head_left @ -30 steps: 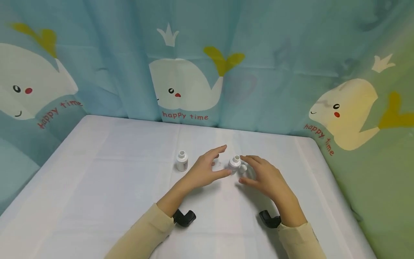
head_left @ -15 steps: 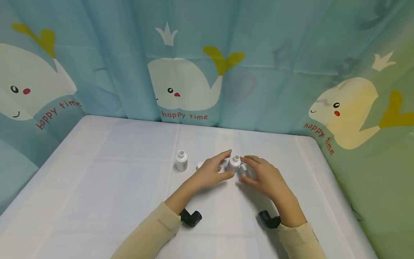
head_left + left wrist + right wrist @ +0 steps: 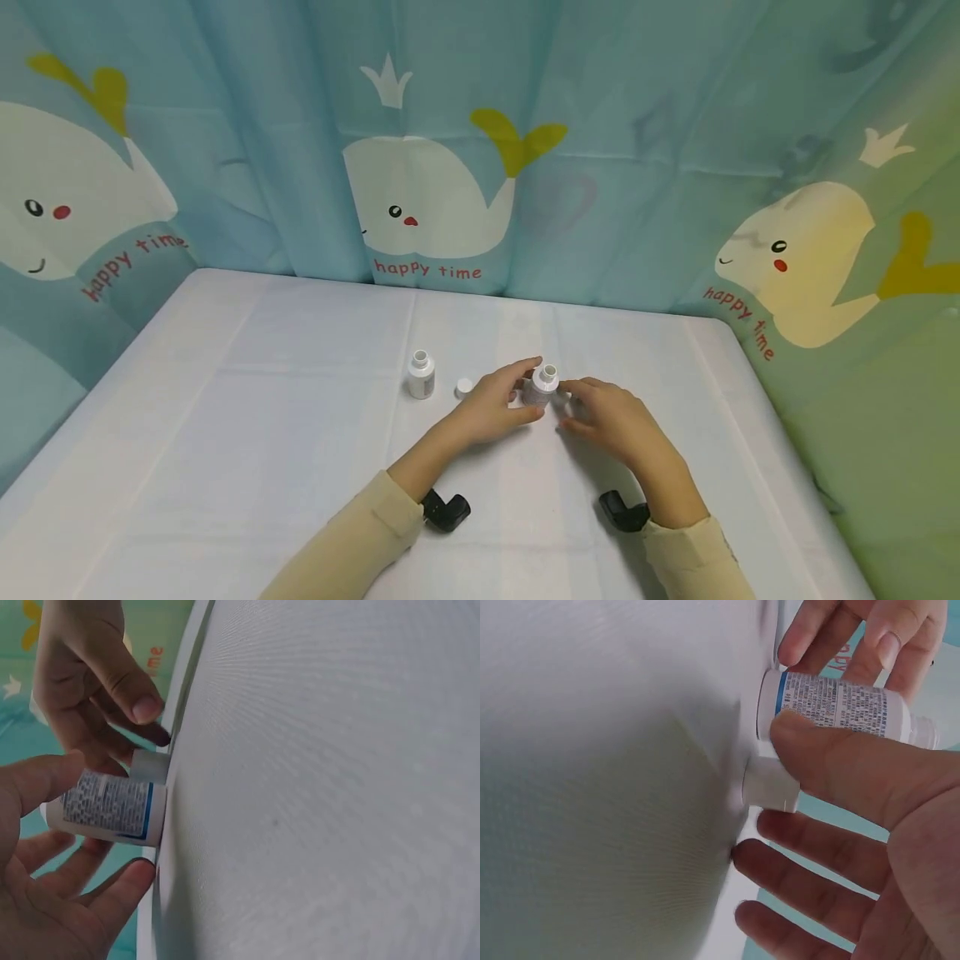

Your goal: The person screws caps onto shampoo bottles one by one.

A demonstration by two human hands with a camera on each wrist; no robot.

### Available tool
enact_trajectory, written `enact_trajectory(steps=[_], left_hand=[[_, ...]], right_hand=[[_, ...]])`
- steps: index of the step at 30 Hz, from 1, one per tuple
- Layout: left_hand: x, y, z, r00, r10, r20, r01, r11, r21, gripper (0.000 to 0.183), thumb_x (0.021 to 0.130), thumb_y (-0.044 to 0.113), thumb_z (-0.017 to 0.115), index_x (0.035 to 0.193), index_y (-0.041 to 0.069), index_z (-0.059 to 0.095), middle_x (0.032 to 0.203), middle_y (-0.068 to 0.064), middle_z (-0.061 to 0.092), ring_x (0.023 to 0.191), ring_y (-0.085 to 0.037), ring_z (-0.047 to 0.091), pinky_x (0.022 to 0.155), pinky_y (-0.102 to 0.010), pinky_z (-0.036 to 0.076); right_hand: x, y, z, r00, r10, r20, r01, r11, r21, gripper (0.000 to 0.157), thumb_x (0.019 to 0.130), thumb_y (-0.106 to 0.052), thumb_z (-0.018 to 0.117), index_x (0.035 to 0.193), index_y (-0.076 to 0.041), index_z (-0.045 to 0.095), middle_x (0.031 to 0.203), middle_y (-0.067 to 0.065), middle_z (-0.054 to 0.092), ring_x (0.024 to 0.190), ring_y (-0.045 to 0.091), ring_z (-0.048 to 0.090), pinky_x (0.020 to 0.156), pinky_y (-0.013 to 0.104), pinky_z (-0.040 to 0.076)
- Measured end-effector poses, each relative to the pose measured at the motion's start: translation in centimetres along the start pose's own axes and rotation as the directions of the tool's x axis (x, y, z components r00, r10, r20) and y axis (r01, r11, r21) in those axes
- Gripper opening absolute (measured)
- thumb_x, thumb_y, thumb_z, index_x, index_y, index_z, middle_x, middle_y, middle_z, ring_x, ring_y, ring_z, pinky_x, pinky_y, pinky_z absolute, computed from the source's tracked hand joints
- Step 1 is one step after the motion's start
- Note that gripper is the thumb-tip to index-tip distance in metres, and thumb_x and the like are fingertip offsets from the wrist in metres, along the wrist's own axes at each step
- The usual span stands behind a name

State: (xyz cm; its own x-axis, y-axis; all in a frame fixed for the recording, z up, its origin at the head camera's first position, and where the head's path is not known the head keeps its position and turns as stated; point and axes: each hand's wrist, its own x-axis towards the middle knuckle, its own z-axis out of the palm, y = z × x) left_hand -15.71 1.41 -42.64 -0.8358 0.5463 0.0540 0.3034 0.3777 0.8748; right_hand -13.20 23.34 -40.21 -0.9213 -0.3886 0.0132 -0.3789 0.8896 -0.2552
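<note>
A pale blue-green curtain (image 3: 615,233) fills the background, printed with white whales (image 3: 427,196), yellow tails, small crowns and the red words "happy time". Below it spreads the worktop (image 3: 262,450), covered in white cloth with faint pinkish stripes. Two beige sleeves (image 3: 352,533) reach in from the near edge, with a black device (image 3: 447,512) at the left wrist and another black device (image 3: 624,512) at the right.

The left hand (image 3: 491,408) curves around the white bottle (image 3: 542,387), its grip wide, thumb on the near side and fingers on the far side; the left wrist view shows a gap between the lower fingers and the bottle. The right hand (image 3: 611,421) lies just across from it, its grip also wide, thumb and fingers spread about the small cap (image 3: 771,784). Whether the thumb touches that cap I cannot tell.

The white bottle stands on the worktop between the hands, its mouth uncovered, its label of small print edged in blue near the base. A second bottle (image 3: 422,375), also white and uncapped, stands upright apart from the hands, farther to the left. The small cap rests on the worktop just beside the white bottle. The other cap (image 3: 464,387) lies between the second bottle and the left hand.
</note>
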Motion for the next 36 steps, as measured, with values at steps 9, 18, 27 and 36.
enact_trajectory(steps=[9, 18, 27, 36], left_hand=[[0.0, 0.4, 0.4, 0.998, 0.030, -0.048, -0.025, 0.995, 0.096, 0.045, 0.089, 0.022, 0.074, 0.130, 0.014, 0.058, 0.121, -0.004, 0.063, 0.110, -0.024, 0.059, 0.092, -0.035, 0.048], [-0.1, 0.7, 0.9, 0.998, 0.021, -0.058, -0.013, 0.991, 0.130, 0.041, 0.086, 0.025, 0.078, 0.121, 0.019, 0.056, 0.118, 0.000, 0.068, 0.112, -0.023, 0.062, 0.096, -0.042, 0.048], [-0.2, 0.8, 0.9, 0.996, 0.019, -0.092, -0.009, 0.994, 0.105, 0.037, 0.086, 0.028, 0.078, 0.114, 0.020, 0.055, 0.115, -0.001, 0.071, 0.108, -0.018, 0.066, 0.094, -0.037, 0.050], [-2.9, 0.1, -3.2, 0.986, 0.001, -0.166, 0.004, 0.999, 0.033, 0.039, 0.083, 0.026, 0.082, 0.113, 0.023, 0.058, 0.110, 0.009, 0.066, 0.099, -0.011, 0.065, 0.091, -0.034, 0.052]], right_hand=[[0.1, 0.0, -0.2, 1.000, -0.006, 0.005, 0.005, 0.997, 0.072, 0.024, 0.081, -0.011, 0.081, 0.098, -0.018, 0.067, 0.093, -0.004, 0.070, 0.085, 0.015, 0.066, 0.075, 0.039, 0.054], [-0.2, 0.4, -0.5, 0.998, -0.034, -0.059, 0.037, 0.997, 0.066, 0.026, 0.079, -0.009, 0.081, 0.098, -0.020, 0.067, 0.092, -0.005, 0.069, 0.082, 0.015, 0.067, 0.071, 0.037, 0.054], [-0.6, 0.3, -1.1, 0.996, -0.032, -0.088, 0.041, 0.994, 0.098, 0.024, 0.083, -0.015, 0.080, 0.104, -0.020, 0.068, 0.098, -0.006, 0.070, 0.084, 0.013, 0.067, 0.073, 0.036, 0.054], [-0.6, -0.7, -2.3, 0.981, -0.127, -0.144, 0.156, 0.966, 0.208, 0.024, 0.087, -0.009, 0.076, 0.108, -0.016, 0.068, 0.103, -0.003, 0.071, 0.088, 0.013, 0.068, 0.076, 0.036, 0.057]])
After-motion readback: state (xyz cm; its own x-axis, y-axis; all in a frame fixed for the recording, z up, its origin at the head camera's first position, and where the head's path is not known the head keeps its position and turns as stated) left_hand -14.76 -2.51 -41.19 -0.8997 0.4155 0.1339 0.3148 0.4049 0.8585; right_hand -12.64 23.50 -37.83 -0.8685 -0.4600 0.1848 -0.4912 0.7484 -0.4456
